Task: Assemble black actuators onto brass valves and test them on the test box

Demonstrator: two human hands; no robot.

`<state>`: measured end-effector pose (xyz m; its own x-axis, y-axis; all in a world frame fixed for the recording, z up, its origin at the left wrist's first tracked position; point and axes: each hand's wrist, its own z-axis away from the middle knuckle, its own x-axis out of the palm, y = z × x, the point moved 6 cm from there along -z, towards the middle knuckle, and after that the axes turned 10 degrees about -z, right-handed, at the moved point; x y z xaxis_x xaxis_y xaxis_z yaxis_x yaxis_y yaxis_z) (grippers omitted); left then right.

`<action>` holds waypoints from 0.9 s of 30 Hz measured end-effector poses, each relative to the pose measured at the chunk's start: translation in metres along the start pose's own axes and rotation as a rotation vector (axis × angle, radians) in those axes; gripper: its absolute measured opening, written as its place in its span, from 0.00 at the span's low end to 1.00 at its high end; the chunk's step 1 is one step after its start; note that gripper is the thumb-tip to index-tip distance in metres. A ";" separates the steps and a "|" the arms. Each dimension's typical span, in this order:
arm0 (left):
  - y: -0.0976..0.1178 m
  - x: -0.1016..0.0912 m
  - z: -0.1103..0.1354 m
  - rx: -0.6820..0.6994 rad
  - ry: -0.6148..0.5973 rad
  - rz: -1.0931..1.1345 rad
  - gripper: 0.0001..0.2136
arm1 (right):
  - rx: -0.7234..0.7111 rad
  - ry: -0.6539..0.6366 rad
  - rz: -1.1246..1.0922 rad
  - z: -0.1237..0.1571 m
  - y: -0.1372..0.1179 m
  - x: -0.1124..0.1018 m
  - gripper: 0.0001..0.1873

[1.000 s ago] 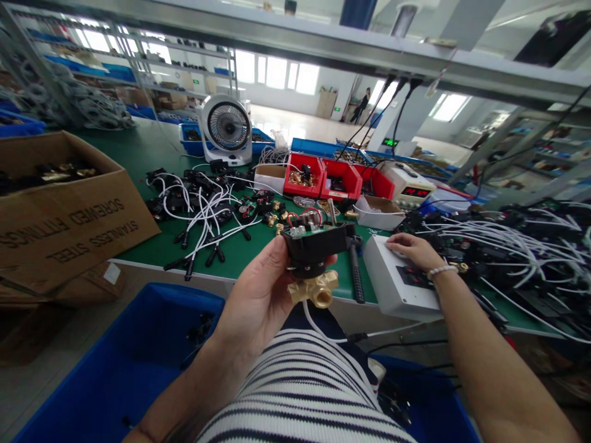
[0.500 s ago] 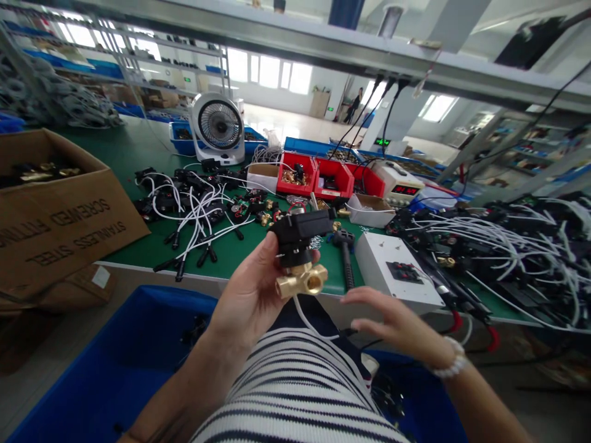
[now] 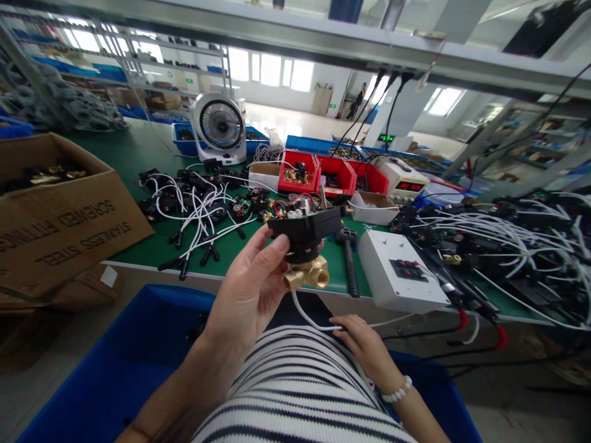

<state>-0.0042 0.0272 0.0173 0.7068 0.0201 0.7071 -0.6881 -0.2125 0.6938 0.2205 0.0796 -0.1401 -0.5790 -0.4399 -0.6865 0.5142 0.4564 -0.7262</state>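
Note:
My left hand [image 3: 252,289] is closed round a valve assembly [image 3: 305,243]: a black open-topped actuator housing with small wires inside, on a brass fitting [image 3: 307,274]. I hold it up over the bench's near edge. A white cable [image 3: 309,317] hangs from it down to my lap. My right hand [image 3: 364,347] rests low by my striped shirt, fingers curled at that cable where it meets a black plug; whether it grips the cable is hard to see.
A white test box [image 3: 397,280] with red and black terminals sits on the green bench [image 3: 152,246]; beside it lies a black screwdriver [image 3: 349,261]. Piles of cabled valves lie left [image 3: 194,206] and right [image 3: 517,240]. Also here: red bins [image 3: 318,175], a fan [image 3: 219,126], a cardboard box [image 3: 60,212], a blue crate [image 3: 120,369].
My right hand left the white test box, swept down past the bench edge and now sits at the white cable on my lap. The left hand has tilted the valve back upright.

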 end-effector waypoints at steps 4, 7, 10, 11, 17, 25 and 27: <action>0.003 -0.010 -0.009 0.136 0.164 -0.214 0.24 | 0.012 -0.047 -0.024 0.005 0.002 0.005 0.20; -0.001 -0.015 -0.014 0.062 0.175 -0.204 0.19 | 0.030 -0.043 -0.004 0.006 0.004 0.009 0.20; 0.003 -0.020 -0.014 0.081 0.226 -0.232 0.22 | 0.030 0.046 0.036 0.005 0.008 0.010 0.18; 0.006 -0.021 -0.013 0.112 0.246 -0.244 0.22 | 0.015 0.070 0.042 0.005 0.009 0.011 0.17; 0.013 -0.027 -0.009 0.161 0.301 -0.193 0.10 | -0.059 0.130 0.074 0.012 0.018 0.011 0.14; 0.015 -0.025 -0.007 0.157 0.281 -0.172 0.10 | -0.141 0.176 0.123 0.026 0.014 0.000 0.14; 0.016 -0.024 -0.006 0.156 0.290 -0.160 0.09 | -0.184 0.187 0.147 0.027 0.010 -0.001 0.13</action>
<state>-0.0331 0.0293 0.0120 0.7123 0.3361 0.6162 -0.5237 -0.3299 0.7854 0.2429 0.0636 -0.1473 -0.6221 -0.2161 -0.7525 0.4880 0.6446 -0.5885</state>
